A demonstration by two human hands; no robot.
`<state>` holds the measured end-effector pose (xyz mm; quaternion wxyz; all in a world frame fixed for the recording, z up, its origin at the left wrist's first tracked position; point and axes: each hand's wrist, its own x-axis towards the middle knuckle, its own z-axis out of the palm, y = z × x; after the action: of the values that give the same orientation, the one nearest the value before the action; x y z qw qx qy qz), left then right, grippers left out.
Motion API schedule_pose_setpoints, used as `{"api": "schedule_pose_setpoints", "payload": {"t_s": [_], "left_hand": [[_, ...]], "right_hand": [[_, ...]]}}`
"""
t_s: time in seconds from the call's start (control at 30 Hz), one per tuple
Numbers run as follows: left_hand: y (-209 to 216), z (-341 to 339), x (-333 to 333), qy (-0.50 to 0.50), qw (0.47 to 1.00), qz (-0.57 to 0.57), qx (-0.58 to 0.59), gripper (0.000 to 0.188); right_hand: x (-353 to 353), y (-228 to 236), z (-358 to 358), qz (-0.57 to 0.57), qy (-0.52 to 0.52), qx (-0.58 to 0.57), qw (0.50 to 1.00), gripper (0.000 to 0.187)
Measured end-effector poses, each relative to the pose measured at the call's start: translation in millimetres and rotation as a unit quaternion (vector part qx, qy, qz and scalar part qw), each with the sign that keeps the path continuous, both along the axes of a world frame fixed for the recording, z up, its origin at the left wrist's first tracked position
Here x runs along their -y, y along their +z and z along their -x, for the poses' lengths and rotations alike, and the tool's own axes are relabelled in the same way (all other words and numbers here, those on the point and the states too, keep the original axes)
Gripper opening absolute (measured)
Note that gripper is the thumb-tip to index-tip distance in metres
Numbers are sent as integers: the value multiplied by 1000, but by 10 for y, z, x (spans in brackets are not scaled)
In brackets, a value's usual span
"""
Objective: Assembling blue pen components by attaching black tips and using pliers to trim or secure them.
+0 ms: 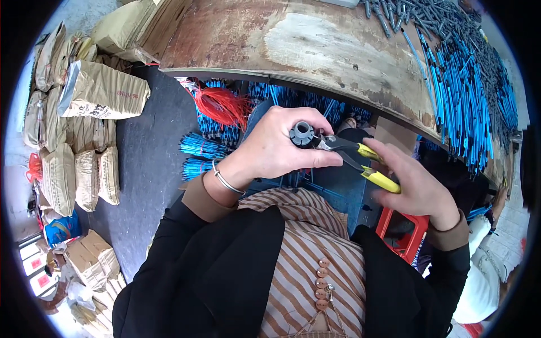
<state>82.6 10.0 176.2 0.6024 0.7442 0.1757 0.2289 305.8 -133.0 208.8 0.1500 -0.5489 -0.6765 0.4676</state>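
Nearest, above the striped shirt (318, 225), the left hand (267, 143) curls around a grey cylindrical part (302, 133), thumb and fingers closed on it. Its slotted round end faces up toward the head; the long axis seems to run down into the hand, which hides the rest. The right hand (420, 183) wraps the yellow handles of the pliers (382, 180) — handles parted, nose pointing left at the part's side. Fingers cover the tips, so I cannot tell whether they bite on anything.

Beyond, a red plastic frame (418, 235) stands below the right wrist. Bundles of blue rods (204, 145) and red strands (222, 107) crowd beneath the wooden bench (236, 39) — its edge stands just past the hands. On it lie more blue rods (459, 96) and heaped grey pieces (445, 19). Farther left, paper sacks (59, 180) are stacked.
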Motion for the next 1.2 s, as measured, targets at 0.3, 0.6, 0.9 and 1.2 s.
{"api": "schedule_pose_setpoints", "payload": {"t_s": [0.3,0.6,0.9,1.2], "left_hand": [[-15,-24,66,-18,1000,-12,-13,26],[18,43,7,-21,999,-3,-27,23],[-52,-91,17,17,998,-7,-54,20],[-280,-95,-125,-82,987,124,52,51]], "right_hand": [[111,9,47,-87,-30,104,990,64],[-9,42,327,-35,-118,-27,992,35],[-62,525,296,148,-112,120,975,25],[146,-506,190,-112,-244,-371,889,42]]}}
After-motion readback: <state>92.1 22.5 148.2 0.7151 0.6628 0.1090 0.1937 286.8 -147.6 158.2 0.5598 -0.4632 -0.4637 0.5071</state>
